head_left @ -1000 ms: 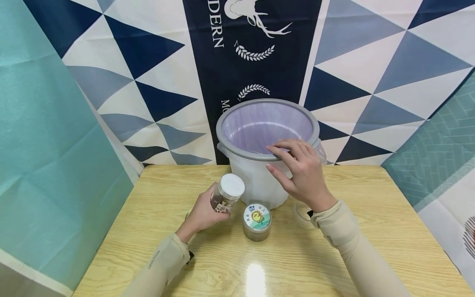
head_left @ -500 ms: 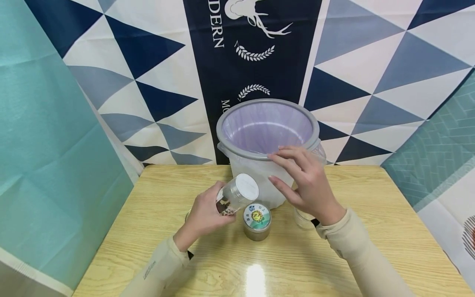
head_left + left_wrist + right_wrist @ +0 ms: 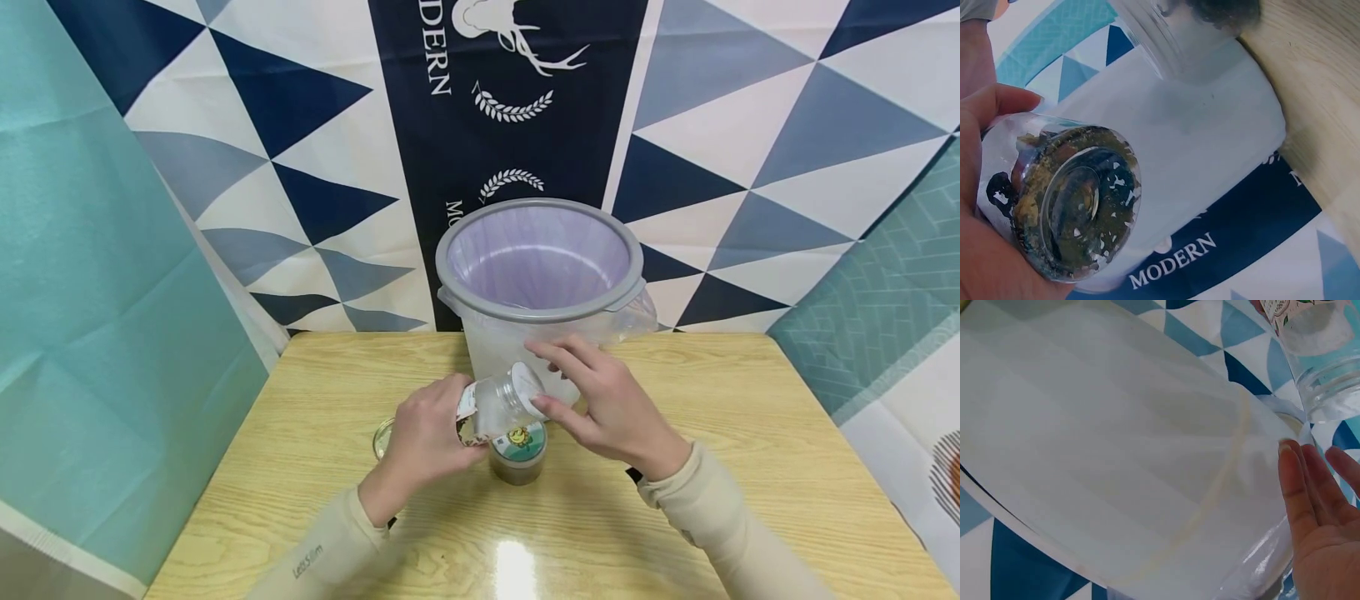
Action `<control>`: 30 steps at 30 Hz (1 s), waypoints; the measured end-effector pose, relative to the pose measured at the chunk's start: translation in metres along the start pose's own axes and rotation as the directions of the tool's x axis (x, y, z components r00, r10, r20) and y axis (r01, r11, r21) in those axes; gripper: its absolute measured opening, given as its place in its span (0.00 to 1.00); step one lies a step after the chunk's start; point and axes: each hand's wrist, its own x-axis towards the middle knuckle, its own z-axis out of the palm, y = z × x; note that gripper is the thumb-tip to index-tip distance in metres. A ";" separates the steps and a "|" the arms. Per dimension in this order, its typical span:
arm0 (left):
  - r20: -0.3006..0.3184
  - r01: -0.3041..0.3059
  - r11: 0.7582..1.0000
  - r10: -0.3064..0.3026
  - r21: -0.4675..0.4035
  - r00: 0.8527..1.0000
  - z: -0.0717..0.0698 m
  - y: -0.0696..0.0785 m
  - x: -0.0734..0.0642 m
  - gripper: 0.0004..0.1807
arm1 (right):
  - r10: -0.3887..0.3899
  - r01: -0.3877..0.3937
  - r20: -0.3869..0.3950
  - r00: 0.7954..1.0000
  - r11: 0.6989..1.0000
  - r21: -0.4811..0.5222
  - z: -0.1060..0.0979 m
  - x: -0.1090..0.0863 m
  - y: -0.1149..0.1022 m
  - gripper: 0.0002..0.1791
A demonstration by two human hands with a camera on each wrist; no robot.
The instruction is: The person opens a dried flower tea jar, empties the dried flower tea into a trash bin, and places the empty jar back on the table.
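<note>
My left hand [image 3: 429,429] grips a clear jar [image 3: 493,410] with a white lid [image 3: 527,387], tipped over so the lid points right. Dark, brownish contents show through the jar's base [image 3: 1082,203] in the left wrist view. My right hand [image 3: 611,404] is at the lid, thumb right by its edge and fingers extended above it. The right wrist view shows those fingers [image 3: 1300,494] held straight, near the jar [image 3: 1329,378]. Below the tilted jar stands a short tin [image 3: 517,471] with a sunflower picture on top, partly covered by it.
Behind the hands stands a white bin [image 3: 495,342] with a grey rim and a lilac liner bag. A gold-rimmed round item [image 3: 382,437] peeks out beside my left hand. Another clear jar [image 3: 1191,31] with dark contents appears in the left wrist view. The table [image 3: 300,392] is wood-coloured.
My left hand has moved right and tipped the jar further over, toward the right hand. My right hand has come down from the bin's rim to the jar's lid.
</note>
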 end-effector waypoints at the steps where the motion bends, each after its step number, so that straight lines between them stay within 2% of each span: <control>1: -0.005 -0.009 1.000 0.009 0.017 1.000 0.000 0.001 0.000 0.39 | 0.014 -0.014 0.022 1.000 1.000 -0.001 0.001 -0.002 0.000 0.35; 6: -0.016 -0.053 0.994 0.054 0.092 0.998 0.002 0.007 0.000 0.39 | 0.043 -0.044 0.099 0.994 0.999 0.005 0.004 -0.008 0.003 0.33; 12: -0.012 -0.077 0.983 0.080 0.166 0.997 0.005 0.011 0.000 0.40 | 0.079 -0.087 0.141 0.987 0.995 0.052 0.007 -0.013 0.004 0.28; 24: 0.031 -0.092 0.980 0.088 0.175 0.996 0.006 0.011 0.001 0.38 | 0.145 -0.184 0.220 0.965 0.969 0.168 0.008 -0.017 0.007 0.26; 30: 0.045 -0.124 0.968 0.116 0.216 0.992 0.006 0.010 0.002 0.40 | 0.122 -0.171 0.241 0.963 0.966 0.192 0.010 -0.021 0.010 0.29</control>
